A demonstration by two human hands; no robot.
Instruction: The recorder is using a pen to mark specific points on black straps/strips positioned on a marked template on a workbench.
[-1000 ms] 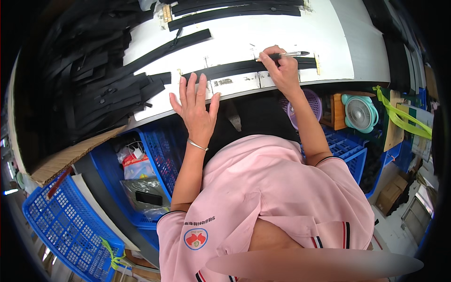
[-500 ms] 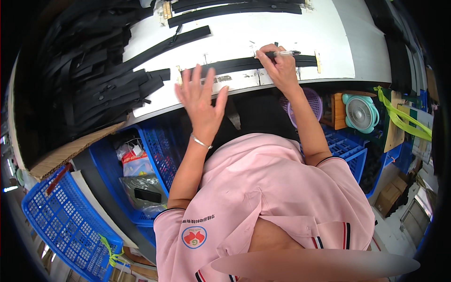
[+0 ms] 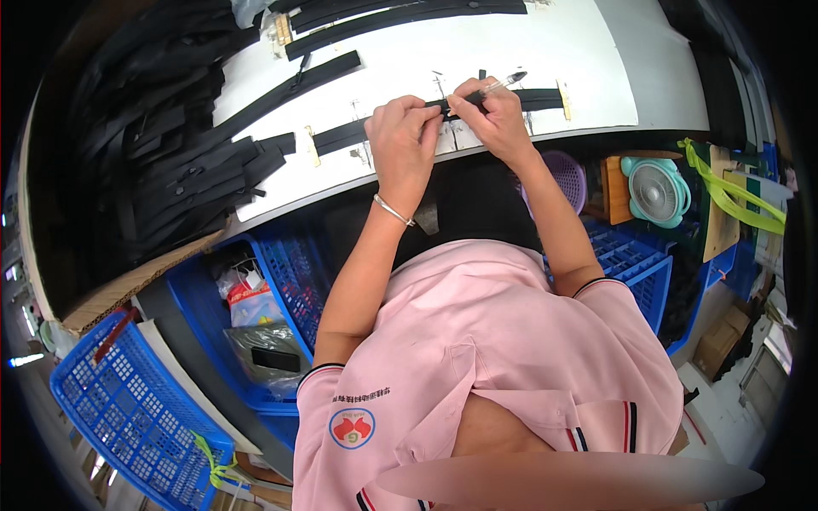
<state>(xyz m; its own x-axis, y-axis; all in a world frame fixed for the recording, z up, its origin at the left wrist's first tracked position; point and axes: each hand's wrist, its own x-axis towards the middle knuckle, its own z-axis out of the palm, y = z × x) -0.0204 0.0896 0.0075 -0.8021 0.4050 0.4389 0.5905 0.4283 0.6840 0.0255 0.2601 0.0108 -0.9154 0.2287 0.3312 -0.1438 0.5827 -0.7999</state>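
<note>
A long black fabric strip [image 3: 338,139] lies along the near edge of the white board [image 3: 588,64], between short yellowish tape marks. Over its middle, my left hand [image 3: 400,140] is closed, thumb and forefinger pinched together at the strip. What small piece lies between those fingertips, if any, is hidden. My right hand [image 3: 498,123] is closed on a pen [image 3: 514,79] with a clear barrel, its dark end pointing up and to the right. The right thumb and forefinger also meet at the strip, almost touching the left fingertips. Dark pen marks dot the board around it.
A heap of black strips [image 3: 170,136] in a cardboard box [image 3: 141,277] stands at the left. More black strips [image 3: 409,21] lie farther back. Below the table are blue baskets [image 3: 136,400], a purple basket [image 3: 558,179] and a small turquoise fan [image 3: 656,200].
My left hand has moved right and its spread fingers have closed into a pinch at the strip. My right hand, still with the pen, has shifted slightly left toward it.
</note>
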